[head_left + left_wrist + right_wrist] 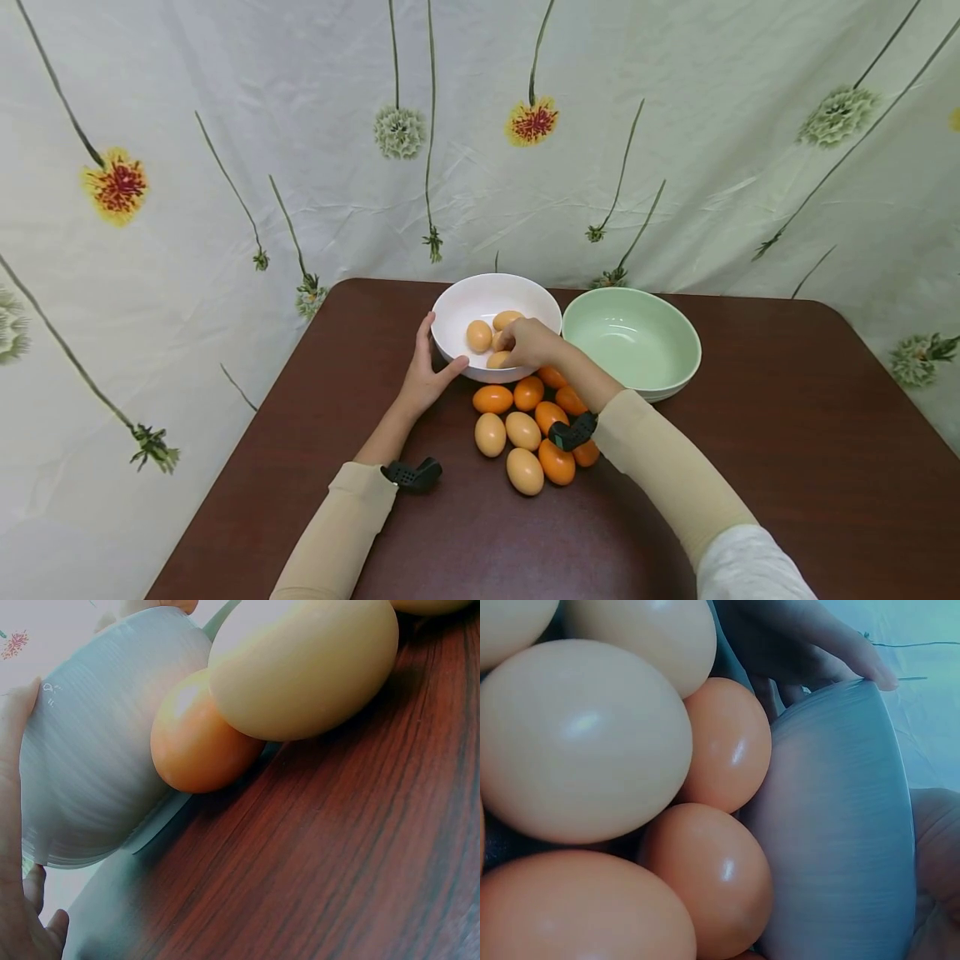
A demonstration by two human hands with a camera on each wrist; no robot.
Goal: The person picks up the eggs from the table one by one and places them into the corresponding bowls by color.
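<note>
A white bowl [457, 302] holds several light-tan eggs [479, 336]. My left hand [426, 375] steadies it at the near left, thumb at the rim and fingers spread around the side. My right hand [531, 343] reaches over the near right rim into the bowl, its curled fingers on a light-tan egg [498, 360]; the fingertips are partly hidden. Just in front of the bowl lie orange eggs [492, 399] and light-tan eggs [525, 472] in a loose cluster. The right wrist view shows orange eggs [712, 881] close against the bowl's outer wall [840, 825].
A pale green bowl [632, 333] stands right of the white one, nothing visible inside it. Both bowls are near the far edge of the dark brown table [787, 433]. A flower-printed cloth [480, 192] hangs behind.
</note>
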